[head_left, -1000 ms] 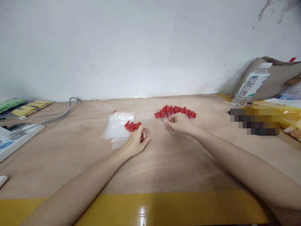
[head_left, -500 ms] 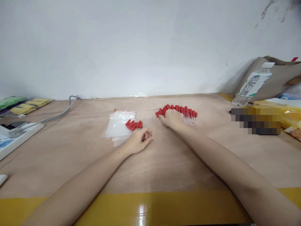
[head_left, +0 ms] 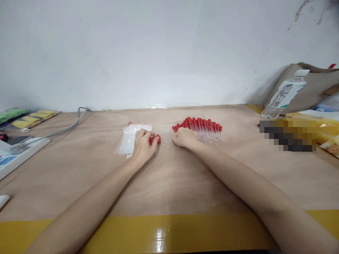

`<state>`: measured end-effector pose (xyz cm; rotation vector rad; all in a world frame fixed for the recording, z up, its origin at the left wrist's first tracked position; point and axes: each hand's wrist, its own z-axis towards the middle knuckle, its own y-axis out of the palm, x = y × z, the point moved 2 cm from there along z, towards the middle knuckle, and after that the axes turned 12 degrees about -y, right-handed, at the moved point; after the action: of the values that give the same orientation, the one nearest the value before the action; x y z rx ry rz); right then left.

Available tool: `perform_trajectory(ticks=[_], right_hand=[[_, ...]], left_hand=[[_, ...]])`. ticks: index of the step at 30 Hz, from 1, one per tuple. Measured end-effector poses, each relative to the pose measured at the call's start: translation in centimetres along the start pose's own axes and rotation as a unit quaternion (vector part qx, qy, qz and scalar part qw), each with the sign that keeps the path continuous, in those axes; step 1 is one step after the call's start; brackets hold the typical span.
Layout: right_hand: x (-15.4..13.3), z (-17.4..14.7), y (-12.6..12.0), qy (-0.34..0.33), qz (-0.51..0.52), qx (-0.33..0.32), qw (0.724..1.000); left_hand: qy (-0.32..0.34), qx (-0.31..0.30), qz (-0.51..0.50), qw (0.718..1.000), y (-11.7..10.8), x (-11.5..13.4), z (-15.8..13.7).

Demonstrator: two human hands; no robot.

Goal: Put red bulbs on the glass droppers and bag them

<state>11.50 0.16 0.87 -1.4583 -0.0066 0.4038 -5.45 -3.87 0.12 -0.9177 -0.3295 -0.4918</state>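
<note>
My left hand [head_left: 143, 144] is over the zip bags [head_left: 129, 135], its thumb and fingers closed around red rubber bulbs [head_left: 154, 140]; how many it grips is hidden. Bare clear dropper tubes [head_left: 166, 137] lie side by side between my hands. At the right end of these tubes, my right hand [head_left: 184, 137] is closed, with thumb and fingertips pinching a thin clear tube that is mostly hidden. Beyond and right of that hand, a slanting row of droppers with red bulbs [head_left: 202, 123] lies with the bulbs toward the wall.
A plastic bottle [head_left: 287, 93] leans against a grey-brown bag [head_left: 312, 84] at the right, near yellow packaging [head_left: 317, 125]. On the left are a grey cable [head_left: 75, 123], a white tray-like object [head_left: 23, 157] and packs with yellow pieces [head_left: 34, 119].
My left hand has moved left and away from me onto the red bulbs. The right hand has shifted left from the capped droppers to the bare tubes.
</note>
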Motion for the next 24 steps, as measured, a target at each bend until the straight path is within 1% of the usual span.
perform_trajectory(ticks=[3,6,8,10,14,18,22,24], right_hand=[[-0.2,-0.4,-0.2,-0.009,0.000,-0.022,1.000],[-0.1,-0.8,-0.3,-0.025,0.008,-0.034,0.999],[0.2,-1.4,-0.4,-0.043,0.015,-0.026,0.999],[0.7,-2.4,-0.8,-0.056,0.019,-0.005,0.998],[2.3,-5.2,-1.4,-0.061,0.025,0.039,0.997],[4.2,-7.4,-0.8,-0.087,0.036,0.081,0.992],[5.4,-8.1,0.1,-0.137,0.086,0.137,0.977],[5.6,-8.3,0.3,-0.171,0.121,0.161,0.965]], left_hand=[[-0.038,-0.021,0.042,0.998,0.4,-1.2,0.8],[-0.041,-0.040,0.056,0.997,0.9,-1.8,1.0],[-0.039,-0.043,0.065,0.996,1.0,-2.0,1.0],[-0.035,-0.045,0.071,0.996,1.1,-2.0,1.0],[-0.009,-0.038,0.089,0.995,1.2,-2.1,0.9],[0.005,-0.017,0.099,0.995,1.3,-1.9,0.9],[-0.012,0.032,0.047,0.998,0.4,-1.0,0.6],[0.012,0.027,0.007,1.000,-0.2,-0.2,0.0]])
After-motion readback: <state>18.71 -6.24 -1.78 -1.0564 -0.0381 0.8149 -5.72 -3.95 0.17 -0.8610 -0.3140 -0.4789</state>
